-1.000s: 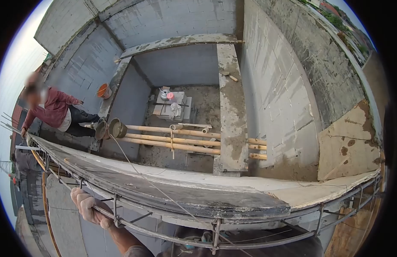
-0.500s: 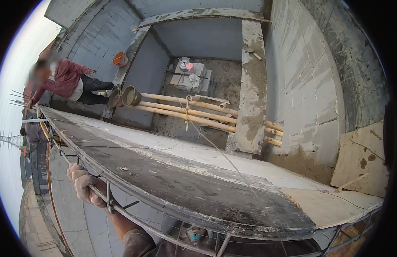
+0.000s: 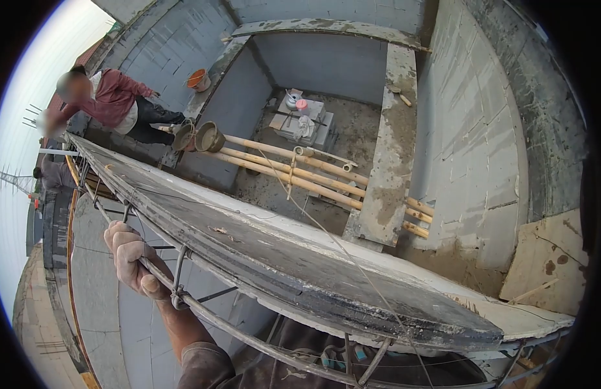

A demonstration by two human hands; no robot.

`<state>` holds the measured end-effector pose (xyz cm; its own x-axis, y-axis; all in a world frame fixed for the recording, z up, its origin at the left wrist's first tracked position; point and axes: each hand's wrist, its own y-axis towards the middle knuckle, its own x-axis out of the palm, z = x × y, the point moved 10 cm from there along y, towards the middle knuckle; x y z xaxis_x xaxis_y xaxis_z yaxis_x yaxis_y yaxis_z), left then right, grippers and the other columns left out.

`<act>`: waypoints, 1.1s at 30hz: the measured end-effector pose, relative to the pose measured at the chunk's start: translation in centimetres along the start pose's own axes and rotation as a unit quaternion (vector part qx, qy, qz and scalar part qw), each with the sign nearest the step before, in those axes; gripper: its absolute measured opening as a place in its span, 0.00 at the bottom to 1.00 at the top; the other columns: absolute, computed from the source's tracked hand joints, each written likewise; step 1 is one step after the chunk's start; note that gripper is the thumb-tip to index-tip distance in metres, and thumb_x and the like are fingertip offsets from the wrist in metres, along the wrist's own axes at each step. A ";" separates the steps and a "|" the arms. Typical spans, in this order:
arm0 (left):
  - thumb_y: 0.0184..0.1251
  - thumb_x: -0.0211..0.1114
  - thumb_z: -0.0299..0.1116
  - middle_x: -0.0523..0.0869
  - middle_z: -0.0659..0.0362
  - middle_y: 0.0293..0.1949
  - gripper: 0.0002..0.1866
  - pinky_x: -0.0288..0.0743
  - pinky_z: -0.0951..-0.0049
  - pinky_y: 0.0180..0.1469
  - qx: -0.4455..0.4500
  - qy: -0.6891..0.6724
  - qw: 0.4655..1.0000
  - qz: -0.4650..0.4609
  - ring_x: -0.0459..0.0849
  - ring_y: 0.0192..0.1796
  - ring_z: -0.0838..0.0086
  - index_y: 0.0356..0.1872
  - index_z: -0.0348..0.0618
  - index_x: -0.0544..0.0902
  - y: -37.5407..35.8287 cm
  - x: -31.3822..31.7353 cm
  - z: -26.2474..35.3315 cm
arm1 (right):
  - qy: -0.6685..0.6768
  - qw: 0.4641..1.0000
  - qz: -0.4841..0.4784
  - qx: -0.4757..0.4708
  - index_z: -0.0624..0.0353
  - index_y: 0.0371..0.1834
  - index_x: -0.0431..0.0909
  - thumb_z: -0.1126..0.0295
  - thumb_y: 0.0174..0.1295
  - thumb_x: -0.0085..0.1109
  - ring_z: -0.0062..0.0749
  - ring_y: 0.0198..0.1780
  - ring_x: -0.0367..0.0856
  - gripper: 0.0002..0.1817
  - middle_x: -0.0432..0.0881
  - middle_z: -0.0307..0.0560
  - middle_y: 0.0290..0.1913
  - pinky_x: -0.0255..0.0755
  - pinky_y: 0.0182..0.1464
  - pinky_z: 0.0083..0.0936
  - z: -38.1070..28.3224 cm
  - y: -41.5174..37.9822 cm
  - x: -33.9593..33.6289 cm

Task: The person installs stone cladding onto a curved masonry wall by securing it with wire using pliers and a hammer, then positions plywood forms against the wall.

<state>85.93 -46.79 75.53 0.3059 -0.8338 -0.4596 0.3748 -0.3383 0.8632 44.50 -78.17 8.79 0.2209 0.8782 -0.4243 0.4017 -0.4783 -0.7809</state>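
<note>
At eight o'clock the left hand (image 3: 133, 258) has its grip wrapped tight around the steel rebar rail (image 3: 203, 310) under the dark formwork board (image 3: 300, 272); the right hand is out of sight. Beyond, at eleven o'clock, two buckets (image 3: 202, 137) of grey mortar sit at the end of the bamboo poles (image 3: 300, 172), with an orange bucket (image 3: 198, 79), contents unclear, past a co-worker (image 3: 112, 104). No writing is legible.
</note>
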 end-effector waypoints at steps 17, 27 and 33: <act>0.68 0.45 0.77 0.61 0.65 0.24 0.37 0.56 0.64 0.45 0.015 -0.023 0.999 0.030 0.61 0.36 0.68 0.21 0.49 0.67 -0.3 0.0 0.0 | -0.023 0.999 -0.020 -0.011 0.54 0.34 0.86 0.58 0.54 0.64 0.47 0.40 0.87 0.12 0.87 0.52 0.33 0.76 0.44 0.44 0.3 1.0 0.5; 0.64 0.60 0.67 0.72 0.63 0.20 0.31 0.61 0.65 0.42 0.077 -0.063 0.991 0.084 0.69 0.32 0.67 0.19 0.47 0.78 -0.3 -1.4 -0.3 | -0.170 0.977 -0.063 -0.109 0.55 0.35 0.86 0.58 0.55 0.64 0.48 0.41 0.87 0.13 0.87 0.53 0.34 0.76 0.45 0.45 -1.6 5.2 2.9; 0.64 0.64 0.62 0.83 0.56 0.41 0.26 0.69 0.60 0.60 0.128 -0.089 0.986 0.068 0.77 0.54 0.62 0.40 0.48 0.86 -1.3 -3.1 0.3 | -0.461 0.820 -0.096 -0.326 0.55 0.35 0.86 0.58 0.55 0.64 0.49 0.42 0.87 0.13 0.87 0.54 0.34 0.76 0.45 0.45 -1.0 2.0 8.2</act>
<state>84.22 -43.93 75.85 0.1720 -0.9343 -0.3123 0.1014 -0.2986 0.9490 47.98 -71.93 4.22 -0.5465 0.4218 -0.7235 0.8068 0.0334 -0.5899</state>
